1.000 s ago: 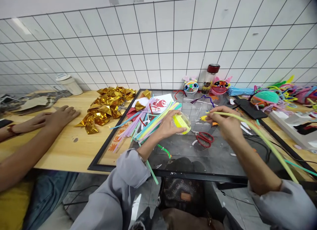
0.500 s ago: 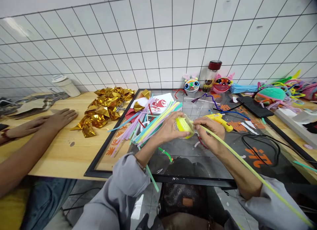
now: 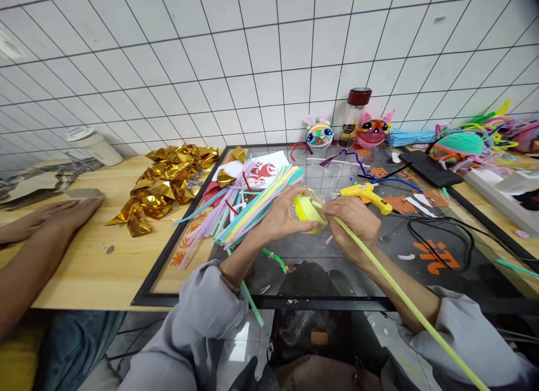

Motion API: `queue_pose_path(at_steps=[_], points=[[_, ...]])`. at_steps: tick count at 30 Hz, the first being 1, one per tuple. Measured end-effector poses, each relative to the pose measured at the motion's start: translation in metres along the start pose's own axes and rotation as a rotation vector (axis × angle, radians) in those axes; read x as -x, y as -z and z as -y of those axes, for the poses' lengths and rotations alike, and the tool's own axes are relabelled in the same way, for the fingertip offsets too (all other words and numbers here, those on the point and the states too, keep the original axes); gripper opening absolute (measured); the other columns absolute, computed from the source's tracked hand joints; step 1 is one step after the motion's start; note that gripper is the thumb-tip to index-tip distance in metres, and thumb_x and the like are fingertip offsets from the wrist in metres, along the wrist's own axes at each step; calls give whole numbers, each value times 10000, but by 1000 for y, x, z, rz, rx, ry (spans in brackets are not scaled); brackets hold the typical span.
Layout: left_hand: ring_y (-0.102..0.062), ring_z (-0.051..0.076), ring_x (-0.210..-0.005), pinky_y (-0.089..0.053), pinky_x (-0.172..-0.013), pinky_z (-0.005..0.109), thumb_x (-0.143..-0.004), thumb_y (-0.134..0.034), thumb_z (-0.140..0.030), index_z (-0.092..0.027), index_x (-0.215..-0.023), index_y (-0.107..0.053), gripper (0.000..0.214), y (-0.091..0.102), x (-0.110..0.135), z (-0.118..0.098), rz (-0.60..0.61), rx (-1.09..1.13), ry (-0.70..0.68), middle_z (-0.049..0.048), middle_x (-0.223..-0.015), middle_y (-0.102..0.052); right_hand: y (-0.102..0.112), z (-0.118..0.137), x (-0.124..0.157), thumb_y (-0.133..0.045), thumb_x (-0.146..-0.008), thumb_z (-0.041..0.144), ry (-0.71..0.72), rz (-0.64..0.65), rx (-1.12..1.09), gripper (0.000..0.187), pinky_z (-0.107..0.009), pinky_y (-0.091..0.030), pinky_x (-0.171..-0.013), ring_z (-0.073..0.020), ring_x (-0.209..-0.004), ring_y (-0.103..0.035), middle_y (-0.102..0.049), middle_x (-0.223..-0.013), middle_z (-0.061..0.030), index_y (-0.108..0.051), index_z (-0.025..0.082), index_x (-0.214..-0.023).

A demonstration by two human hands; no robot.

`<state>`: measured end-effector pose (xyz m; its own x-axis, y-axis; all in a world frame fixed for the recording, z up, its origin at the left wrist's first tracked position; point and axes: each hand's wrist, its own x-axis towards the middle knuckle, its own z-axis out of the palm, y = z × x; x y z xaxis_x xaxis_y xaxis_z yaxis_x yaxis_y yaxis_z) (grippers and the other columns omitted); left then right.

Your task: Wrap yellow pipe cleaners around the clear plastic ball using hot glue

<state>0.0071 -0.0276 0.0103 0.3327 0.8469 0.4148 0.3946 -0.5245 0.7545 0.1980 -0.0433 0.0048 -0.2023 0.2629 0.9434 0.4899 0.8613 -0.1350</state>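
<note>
My left hand [image 3: 278, 218] is wrapped round a small clear plastic cup-like piece [image 3: 308, 212] bound with yellow strands. Its opening faces right. Close beside it, my right hand [image 3: 357, 225] pinches a long yellow pipe cleaner [image 3: 406, 297], whose near end meets the edge of the piece. The rest of that pipe cleaner trails over my right forearm to the lower right. Just beyond my right hand lies a yellow glue gun [image 3: 367, 196]. A bundle of pastel pipe cleaners [image 3: 256, 206] rests behind and left of my left hand.
Crumpled gold foil pieces [image 3: 168, 180] lie to the left, past them a co-worker's hands [image 3: 67, 214]. At the back stand two decorated animal-face balls, one white [image 3: 319, 135], one pink [image 3: 374, 132], and a bottle [image 3: 352, 119]. A black cable [image 3: 467, 251] loops on the right.
The view has shifted slightly. Both hands keep their hold; the right hand has turned a little and the pipe cleaner's trailing end has swung lower. The co-worker's hands appear lower and further left.
</note>
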Motion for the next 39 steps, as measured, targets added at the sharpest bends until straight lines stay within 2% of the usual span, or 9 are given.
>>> queue_pose_path(at_steps=[6,9,15,24,31,36,39], points=[[-583,272,-1181,-436,-1083,429,-636,-860,-338,-226,-1067,-542,547,-1,0,2,-9,1,-7,71,-1213,-628,-5,-4,4,-589,-869,27,69,37,29,202,-339,-556,-705,-184,-774,-682,-738,-825,-54,-662,214,-893],[-567,281,-1213,-425,-1092,434,-627,-867,-346,-231,-1064,-542,556,-2,-1,5,-17,-5,-28,73,-1213,-622,-4,-3,3,-568,-884,50,48,89,27,200,-344,-545,-713,-187,-788,-666,-731,-847,-59,-680,216,-895],[-570,278,-1190,-432,-1085,437,-638,-864,-340,-236,-1070,-547,547,-2,0,5,-19,-39,-37,69,-1206,-619,-4,-3,4,-554,-911,77,37,111,5,210,-340,-537,-689,-183,-762,-653,-718,-824,-55,-699,229,-925],[-570,263,-1183,-435,-1069,416,-665,-852,-312,-233,-1103,-540,544,-1,1,8,-8,-50,-79,64,-1212,-616,-11,-4,11,-561,-934,107,-4,62,-11,193,-341,-537,-698,-178,-754,-666,-732,-814,-55,-706,231,-900],[-570,267,-1184,-432,-1076,426,-653,-855,-316,-233,-1097,-540,551,0,1,6,1,-43,-70,69,-1217,-614,-11,-4,9,-566,-916,69,19,26,-43,199,-328,-546,-682,-176,-759,-678,-738,-823,-62,-701,215,-900],[-576,270,-1177,-435,-1083,437,-660,-850,-355,-225,-1087,-546,540,1,1,4,4,-40,-49,73,-1207,-613,-3,-2,4,-609,-890,70,-82,-58,-57,226,-339,-564,-684,-184,-764,-699,-745,-868,-33,-710,265,-947],[-578,274,-1175,-439,-1079,437,-650,-854,-350,-222,-1086,-550,546,1,0,3,5,-37,-56,76,-1198,-616,-2,-2,2,-618,-886,68,-90,-33,-72,228,-346,-568,-679,-193,-765,-702,-746,-857,-36,-710,271,-936]])
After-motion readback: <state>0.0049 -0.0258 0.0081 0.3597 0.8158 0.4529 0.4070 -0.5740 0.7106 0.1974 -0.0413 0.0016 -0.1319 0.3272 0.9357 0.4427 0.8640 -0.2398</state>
